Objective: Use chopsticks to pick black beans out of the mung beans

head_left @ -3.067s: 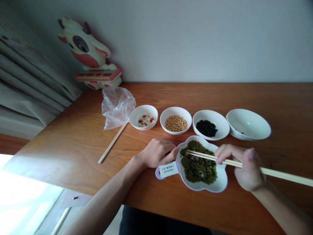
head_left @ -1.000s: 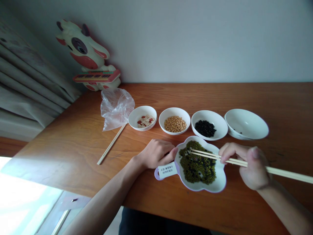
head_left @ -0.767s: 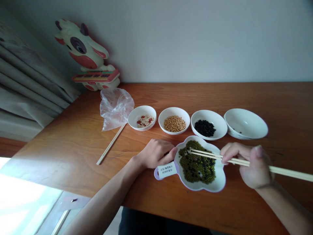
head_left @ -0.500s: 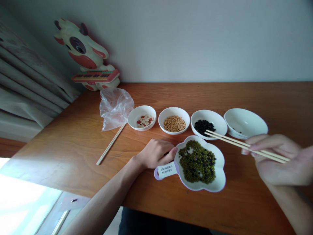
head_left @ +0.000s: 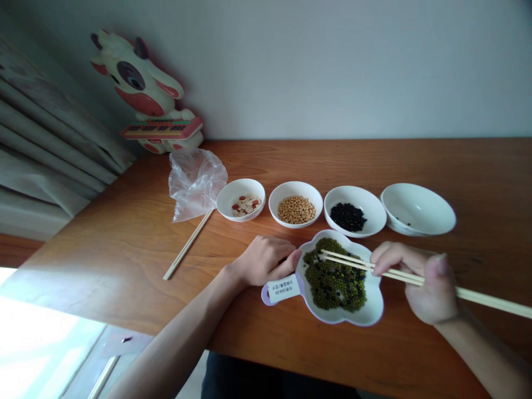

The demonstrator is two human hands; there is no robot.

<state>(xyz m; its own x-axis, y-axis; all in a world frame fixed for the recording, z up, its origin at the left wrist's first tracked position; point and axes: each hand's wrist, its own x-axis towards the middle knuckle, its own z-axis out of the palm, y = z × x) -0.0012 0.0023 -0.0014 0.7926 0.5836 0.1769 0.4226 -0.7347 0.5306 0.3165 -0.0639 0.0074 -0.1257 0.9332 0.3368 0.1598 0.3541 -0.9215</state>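
With the left hand [head_left: 266, 259] lightly curled against the flower-shaped dish [head_left: 372, 310], the right hand [head_left: 424, 285] grips chopsticks [head_left: 353, 262] over its mostly green beans [head_left: 336, 277], a few dark ones left, many in the black-bean bowl [head_left: 372, 206].

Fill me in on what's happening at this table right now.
A person sits at a wooden table. The right hand holds a pair of chopsticks with the tips over green beans mixed with dark ones in a flower-shaped dish. The left hand rests against that dish's rim. Behind it stand four white bowls: mixed seeds, yellow beans, black beans, and a nearly bare bowl. A spare chopstick lies by a plastic bag.
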